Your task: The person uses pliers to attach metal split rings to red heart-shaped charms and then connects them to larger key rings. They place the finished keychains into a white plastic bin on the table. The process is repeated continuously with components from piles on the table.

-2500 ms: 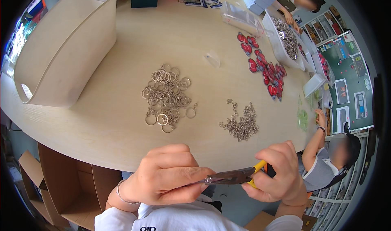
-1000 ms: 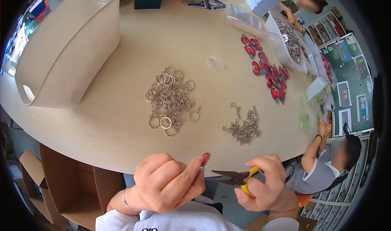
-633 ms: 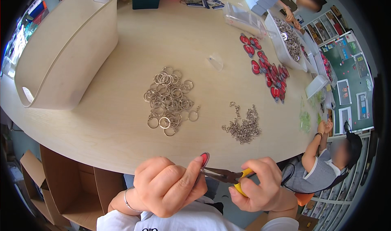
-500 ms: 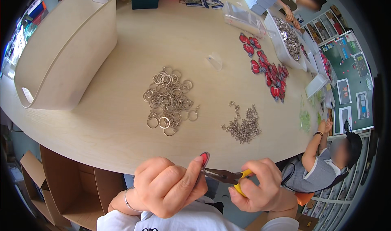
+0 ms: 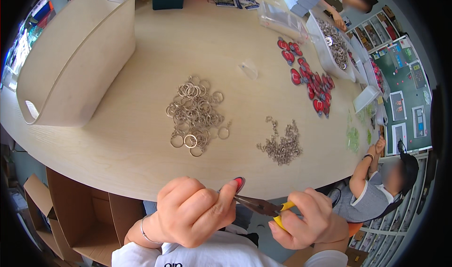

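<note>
Red charm [image 5: 239,184] pinched in left hand [image 5: 195,210], at table's six o'clock edge.
Right hand [image 5: 306,218], fingers closed on yellow-handled pliers [image 5: 263,205]; since earlier, pliers' tips have closed in beside charm.

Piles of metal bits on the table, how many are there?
2. The pile of split rings lies mid-table, and the smaller pile of chains lies to its right, nearer the edge. More metal parts fill the white tray at the far right; others may be hidden.
</note>
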Demonstrator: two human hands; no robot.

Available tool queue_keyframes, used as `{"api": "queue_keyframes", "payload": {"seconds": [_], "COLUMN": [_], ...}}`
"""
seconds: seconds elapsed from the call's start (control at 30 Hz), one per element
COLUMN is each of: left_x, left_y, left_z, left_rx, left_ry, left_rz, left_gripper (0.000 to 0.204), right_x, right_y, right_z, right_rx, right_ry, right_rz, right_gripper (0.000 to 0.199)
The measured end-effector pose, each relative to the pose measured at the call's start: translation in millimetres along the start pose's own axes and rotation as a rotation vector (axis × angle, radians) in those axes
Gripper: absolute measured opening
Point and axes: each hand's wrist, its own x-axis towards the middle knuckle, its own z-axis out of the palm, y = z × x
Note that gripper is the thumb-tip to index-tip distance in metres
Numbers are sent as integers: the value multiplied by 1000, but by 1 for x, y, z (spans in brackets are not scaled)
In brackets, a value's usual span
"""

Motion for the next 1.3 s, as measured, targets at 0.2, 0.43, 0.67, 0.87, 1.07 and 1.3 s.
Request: {"api": "queue_keyframes", "payload": {"seconds": [0.2, 0.43, 0.67, 0.87, 1.07, 1.3], "left_x": [3, 90, 106, 82, 18, -21], "left_y": [-30, -134, -172, -146, -36, 1], "left_z": [-36, -180, -180, -169, -28, 62], "left_rx": [308, 965, 763, 804, -1210, -1787], "left_ry": [-154, 83, -927, -111, -405, -28], "left_rz": [-10, -280, -845, -215, -1265, -1721], "left_gripper": [20, 19, 15, 19, 36, 30], "right_x": [21, 84, 136, 125, 83, 29], "right_y": [20, 104, 127, 123, 96, 51], "right_z": [16, 95, 121, 108, 74, 73], "right_rx": [290, 426, 434, 618, 785, 454], "right_ry": [-130, 38, -89, -31, 133, 239], "right_rz": [234, 524, 436, 587, 533, 247], "right_gripper": [26, 27, 21, 18, 17, 19]}}
